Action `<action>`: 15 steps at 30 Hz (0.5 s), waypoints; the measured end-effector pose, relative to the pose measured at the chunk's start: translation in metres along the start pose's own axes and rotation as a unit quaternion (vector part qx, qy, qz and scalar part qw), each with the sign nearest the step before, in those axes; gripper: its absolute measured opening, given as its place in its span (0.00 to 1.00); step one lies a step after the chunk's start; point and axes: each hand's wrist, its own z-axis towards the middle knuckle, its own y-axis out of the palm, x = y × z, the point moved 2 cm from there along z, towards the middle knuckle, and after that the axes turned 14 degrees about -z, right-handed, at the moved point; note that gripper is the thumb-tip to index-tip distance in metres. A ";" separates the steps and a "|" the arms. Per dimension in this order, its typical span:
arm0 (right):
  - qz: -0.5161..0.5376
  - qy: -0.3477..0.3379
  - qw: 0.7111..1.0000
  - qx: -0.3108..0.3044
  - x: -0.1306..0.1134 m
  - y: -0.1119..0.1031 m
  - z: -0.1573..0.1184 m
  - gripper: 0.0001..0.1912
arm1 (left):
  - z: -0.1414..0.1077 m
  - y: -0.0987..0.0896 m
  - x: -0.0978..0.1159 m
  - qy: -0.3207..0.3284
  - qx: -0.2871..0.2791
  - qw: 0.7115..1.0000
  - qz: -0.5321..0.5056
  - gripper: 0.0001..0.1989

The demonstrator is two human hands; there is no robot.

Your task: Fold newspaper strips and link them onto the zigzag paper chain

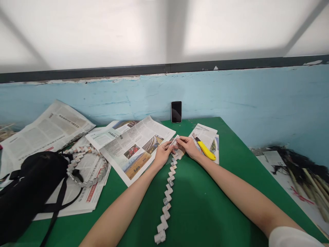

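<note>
Left hand (pixel 162 153) and right hand (pixel 189 145) pinch the far end of a long zigzag folded newspaper chain (pixel 168 192) at centre frame; many links done; unfolded newspaper sheets (pixel 133 145) remain on the green tabletop (pixel 205 199).

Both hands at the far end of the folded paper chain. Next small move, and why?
Probably press the next fold flat: left hand and right hand pinch a paper strip at the far end of the zigzag chain, which trails toward the camera.

Both arms stretched forward, converging; left hand (pixel 162 153) and right hand (pixel 188 145) close together, fingers pinched.
</note>
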 end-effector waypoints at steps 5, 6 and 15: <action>-0.018 -0.010 0.999 0.032 0.005 -0.004 0.002 0.21 | 0.001 -0.001 -0.003 -0.001 -0.005 1.000 0.010 0.24; -0.021 -0.012 0.998 0.053 0.006 -0.005 0.003 0.21 | 0.000 -0.001 -0.003 -0.002 -0.006 1.000 0.020 0.23; -0.019 -0.017 0.988 0.153 0.005 -0.011 0.004 0.20 | -0.002 0.002 0.001 0.008 0.004 0.997 0.074 0.24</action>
